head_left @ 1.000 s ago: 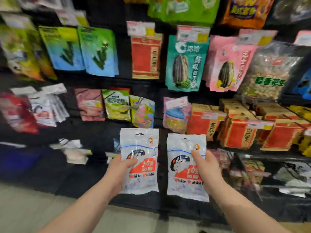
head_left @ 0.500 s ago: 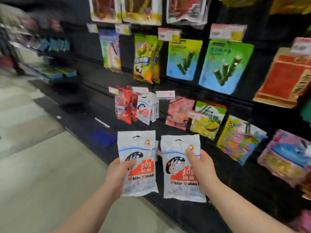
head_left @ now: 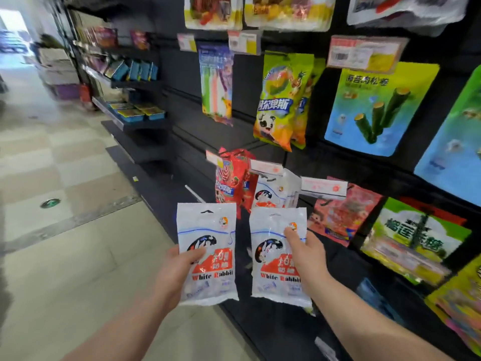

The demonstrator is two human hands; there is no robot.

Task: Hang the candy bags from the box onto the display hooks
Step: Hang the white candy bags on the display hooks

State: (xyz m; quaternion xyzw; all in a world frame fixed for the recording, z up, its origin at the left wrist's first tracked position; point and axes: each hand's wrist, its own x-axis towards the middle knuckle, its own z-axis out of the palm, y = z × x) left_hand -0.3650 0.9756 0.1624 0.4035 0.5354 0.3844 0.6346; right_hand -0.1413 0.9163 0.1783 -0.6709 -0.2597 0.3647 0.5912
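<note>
a pale floor point(head_left: 65, 256) of beige and grey squares is seen on the left, with a small round dark marker point(head_left: 50, 203) set into it. a black slatted display wall point(head_left: 182, 105) is run along the right, and low black shelves point(head_left: 135, 125) are fixed to it farther off. strong light is let in through a bright opening point(head_left: 13, 29) at the far left.

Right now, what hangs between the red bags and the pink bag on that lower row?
In the head view, hung White Rabbit bags sit between the red bags and the pink bag.
</note>
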